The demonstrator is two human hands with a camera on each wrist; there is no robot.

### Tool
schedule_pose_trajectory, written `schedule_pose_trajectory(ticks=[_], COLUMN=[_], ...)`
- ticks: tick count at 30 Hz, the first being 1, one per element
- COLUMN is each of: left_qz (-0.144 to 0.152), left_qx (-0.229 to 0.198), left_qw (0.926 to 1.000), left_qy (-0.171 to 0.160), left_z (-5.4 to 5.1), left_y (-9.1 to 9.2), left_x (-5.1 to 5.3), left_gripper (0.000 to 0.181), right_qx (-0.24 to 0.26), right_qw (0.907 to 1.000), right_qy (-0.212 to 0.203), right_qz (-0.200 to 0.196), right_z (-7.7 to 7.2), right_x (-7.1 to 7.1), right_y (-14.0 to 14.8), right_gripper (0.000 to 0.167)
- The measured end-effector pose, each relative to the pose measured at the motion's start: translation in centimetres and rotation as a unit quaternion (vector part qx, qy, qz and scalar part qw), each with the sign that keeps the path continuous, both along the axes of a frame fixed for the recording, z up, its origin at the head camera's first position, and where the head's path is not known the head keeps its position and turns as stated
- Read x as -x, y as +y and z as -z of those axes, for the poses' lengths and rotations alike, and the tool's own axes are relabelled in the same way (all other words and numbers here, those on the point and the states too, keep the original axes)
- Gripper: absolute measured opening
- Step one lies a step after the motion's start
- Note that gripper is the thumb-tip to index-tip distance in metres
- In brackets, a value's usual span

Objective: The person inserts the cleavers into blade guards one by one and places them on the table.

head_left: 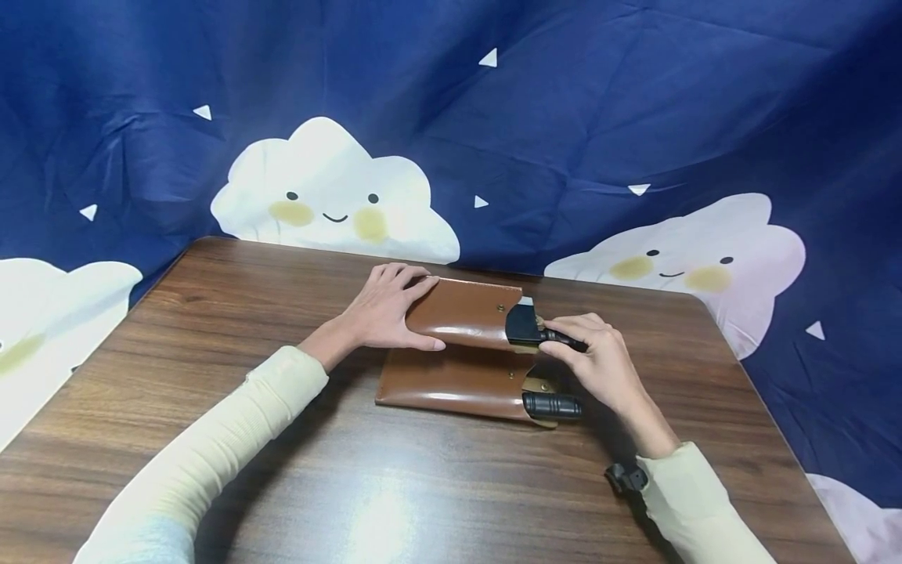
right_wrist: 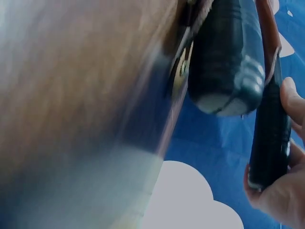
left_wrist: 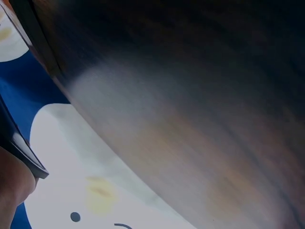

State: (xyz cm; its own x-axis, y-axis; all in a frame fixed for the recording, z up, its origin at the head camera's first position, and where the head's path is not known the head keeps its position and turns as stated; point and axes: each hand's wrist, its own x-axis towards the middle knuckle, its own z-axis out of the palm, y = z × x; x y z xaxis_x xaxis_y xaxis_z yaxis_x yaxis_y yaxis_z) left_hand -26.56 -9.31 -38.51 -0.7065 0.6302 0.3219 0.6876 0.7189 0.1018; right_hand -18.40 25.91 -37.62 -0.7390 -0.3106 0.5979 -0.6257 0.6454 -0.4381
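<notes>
Two brown leather sheaths lie one behind the other. Across the left end of the far sheath [head_left: 472, 312] my left hand [head_left: 385, 308] spreads and grips it, with the thumb along its near edge. My right hand [head_left: 597, 359] pinches the black handle [right_wrist: 270, 136] that sticks out of this sheath's open right end. A flat black part [head_left: 522, 323] shows in that mouth; the rest of the tool is hidden inside. The near sheath [head_left: 451, 384] holds another tool, whose ribbed black handle [head_left: 553, 405] pokes out to the right. Only a little of my left hand [left_wrist: 14, 186] shows in the left wrist view.
The wood-grain table [head_left: 317, 478] fills the foreground, its far edge close behind the far sheath. A blue curtain with white clouds [head_left: 334, 200] hangs behind it. A black band [head_left: 625, 478] sits at my right wrist.
</notes>
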Motion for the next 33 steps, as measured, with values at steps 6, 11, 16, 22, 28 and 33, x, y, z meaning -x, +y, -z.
schedule_pose_trajectory(ticks=[6,11,16,22,28,33], left_qz=[0.001,0.005,0.013,0.006,-0.001,-0.006], left_qx=[-0.006,-0.011,-0.014,-0.010,-0.006,-0.003], left_qw=[1.0000,0.9999,0.9998,0.9999,1.0000,1.0000], left_qy=[0.001,0.000,-0.008,-0.004,0.003,-0.001], left_z=[0.0,-0.1,-0.2,-0.5,-0.6,-0.2], left_y=[-0.3,-0.5,-0.4,-0.1,0.2,0.3], left_x=[0.0,0.1,0.1,0.0,-0.1,-0.2], left_gripper=[0.110,0.108,0.107,0.106,0.105,0.106], right_qx=[-0.008,-0.004,0.009,0.020,0.020,0.013], right_qw=[0.9997,0.9998,0.9995,0.9989,0.9982,0.9981], right_qy=[0.003,0.014,0.028,0.044,0.052,0.049], right_qz=[-0.023,-0.017,-0.011,0.001,0.020,0.035], right_z=[0.2,0.2,0.4,0.2,0.0,0.0], right_x=[0.0,0.1,0.2,0.3,0.3,-0.1], right_y=[-0.1,-0.5,-1.0,-1.6,-2.2,-2.5], right_gripper=[0.032,0.032,0.031,0.029,0.031,0.032])
